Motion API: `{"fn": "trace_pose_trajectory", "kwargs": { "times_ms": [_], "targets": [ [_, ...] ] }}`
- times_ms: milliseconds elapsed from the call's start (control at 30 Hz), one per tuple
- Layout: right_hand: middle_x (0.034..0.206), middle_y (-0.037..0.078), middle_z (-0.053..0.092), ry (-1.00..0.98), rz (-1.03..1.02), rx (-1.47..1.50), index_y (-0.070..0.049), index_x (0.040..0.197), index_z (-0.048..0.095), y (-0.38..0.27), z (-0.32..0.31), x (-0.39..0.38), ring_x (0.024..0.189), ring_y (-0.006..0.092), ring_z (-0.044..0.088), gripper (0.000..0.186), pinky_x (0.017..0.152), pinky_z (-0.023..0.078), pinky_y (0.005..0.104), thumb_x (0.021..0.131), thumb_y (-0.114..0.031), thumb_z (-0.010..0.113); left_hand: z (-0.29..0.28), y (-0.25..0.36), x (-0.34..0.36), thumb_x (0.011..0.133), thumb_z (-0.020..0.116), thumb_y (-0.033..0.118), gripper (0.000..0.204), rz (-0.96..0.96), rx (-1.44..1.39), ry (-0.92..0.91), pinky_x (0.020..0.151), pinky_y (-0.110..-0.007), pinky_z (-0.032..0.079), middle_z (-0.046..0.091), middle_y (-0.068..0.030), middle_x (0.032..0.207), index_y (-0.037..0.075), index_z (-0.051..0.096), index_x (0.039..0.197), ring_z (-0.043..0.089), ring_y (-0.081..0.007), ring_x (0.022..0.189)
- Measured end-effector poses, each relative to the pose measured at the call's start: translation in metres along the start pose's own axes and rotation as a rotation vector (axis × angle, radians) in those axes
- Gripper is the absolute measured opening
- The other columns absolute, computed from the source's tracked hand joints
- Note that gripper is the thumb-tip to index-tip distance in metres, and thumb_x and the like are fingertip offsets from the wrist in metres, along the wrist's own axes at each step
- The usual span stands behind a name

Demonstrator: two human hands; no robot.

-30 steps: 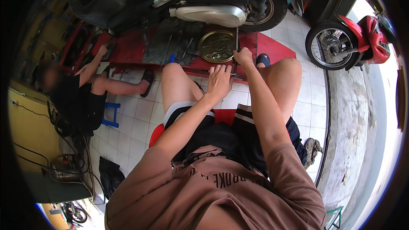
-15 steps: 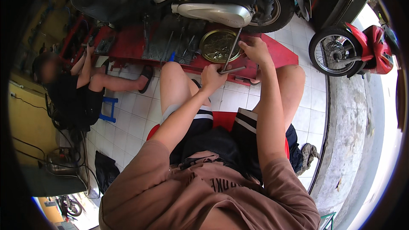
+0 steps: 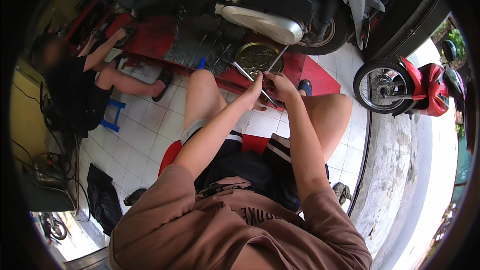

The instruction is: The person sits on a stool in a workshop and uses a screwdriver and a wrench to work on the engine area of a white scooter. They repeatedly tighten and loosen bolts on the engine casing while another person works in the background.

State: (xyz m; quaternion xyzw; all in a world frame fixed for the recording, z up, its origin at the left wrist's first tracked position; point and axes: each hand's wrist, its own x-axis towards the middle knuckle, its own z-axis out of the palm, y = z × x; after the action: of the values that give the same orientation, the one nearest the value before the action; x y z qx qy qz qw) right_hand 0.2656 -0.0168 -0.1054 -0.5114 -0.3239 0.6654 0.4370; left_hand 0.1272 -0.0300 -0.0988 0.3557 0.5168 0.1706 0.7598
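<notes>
My left hand [image 3: 255,92] and my right hand [image 3: 281,86] are close together between my knees, both closed on a long metal T-handle tool [image 3: 244,72], whose one bar slants across from upper left to lower right while the shaft rises toward the scooter's silver side housing [image 3: 260,22]. Whether the shaft's tip touches the scooter is unclear. Behind my hands a round gold-coloured tray [image 3: 248,50] lies on the red platform [image 3: 325,81], with metal tools and a blue-handled tool [image 3: 202,63] to its left.
A person [image 3: 65,70] sits at the left, hands on the platform, beside a blue stool [image 3: 112,115]. A red motorbike [image 3: 430,85] stands at the right by a concrete ledge [image 3: 390,170]. A black bag [image 3: 102,195] and hoses lie at the lower left.
My hands have come together on the tool, the right moving down and left; the crossbar has turned to slant steeply. The view has shifted, and the other person's hands have moved.
</notes>
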Motion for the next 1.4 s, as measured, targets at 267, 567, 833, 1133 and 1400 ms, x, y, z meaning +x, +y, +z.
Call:
{"fn": "trace_pose_trajectory", "kwargs": {
  "times_ms": [267,567,833,1133,1400],
  "targets": [
    [0.071,0.005,0.057,-0.048,0.053,0.186,-0.002,0.087,0.058,0.013,-0.014,0.002,0.059,0.0160,0.052,0.010,0.056,0.042,0.0292,0.091,-0.009,0.052,0.005,-0.009,-0.042,0.087,0.058,0.037,0.067,1.121,0.569,0.928,0.089,-0.042,0.047,0.039,-0.0226,0.131,0.000,0.029,0.136,0.052,-0.0385,0.111],
    [0.080,0.008,0.054,-0.100,0.132,0.218,-0.001,0.092,0.056,0.010,-0.011,0.007,0.067,0.0181,0.052,0.004,0.059,0.046,0.0317,0.088,-0.002,0.055,-0.032,-0.038,-0.052,0.086,0.057,0.018,0.059,0.720,0.903,0.681,0.095,-0.046,0.043,0.035,-0.0280,0.131,-0.003,0.034,0.135,0.048,-0.0459,0.112],
    [0.086,0.008,0.059,-0.230,0.132,0.163,0.002,0.095,0.057,-0.002,-0.010,0.000,0.077,0.0167,0.058,0.007,0.073,0.052,0.0316,0.091,-0.004,0.055,-0.042,-0.037,-0.043,0.090,0.053,0.025,0.043,0.706,1.001,0.799,0.083,-0.049,0.047,0.054,-0.0275,0.113,-0.002,0.048,0.123,0.058,-0.0429,0.097],
    [0.080,0.005,0.055,-0.222,0.064,0.350,0.001,0.090,0.057,0.002,-0.005,0.003,0.072,0.0126,0.054,0.008,0.066,0.052,0.0264,0.092,-0.006,0.055,-0.008,-0.055,-0.027,0.094,0.048,0.022,0.028,0.478,0.663,-0.024,0.065,-0.034,0.051,0.067,-0.0095,0.079,0.000,0.060,0.106,0.067,-0.0196,0.071],
    [0.083,0.005,0.054,-0.190,0.061,0.350,0.001,0.093,0.056,-0.002,0.000,-0.008,0.073,0.0121,0.054,0.010,0.067,0.051,0.0263,0.093,-0.009,0.054,-0.004,-0.002,-0.086,0.089,0.053,0.010,0.057,0.960,0.649,0.126,0.061,-0.028,0.049,0.065,-0.0063,0.076,0.011,0.034,0.143,0.060,-0.0122,0.062]
  ]
}}
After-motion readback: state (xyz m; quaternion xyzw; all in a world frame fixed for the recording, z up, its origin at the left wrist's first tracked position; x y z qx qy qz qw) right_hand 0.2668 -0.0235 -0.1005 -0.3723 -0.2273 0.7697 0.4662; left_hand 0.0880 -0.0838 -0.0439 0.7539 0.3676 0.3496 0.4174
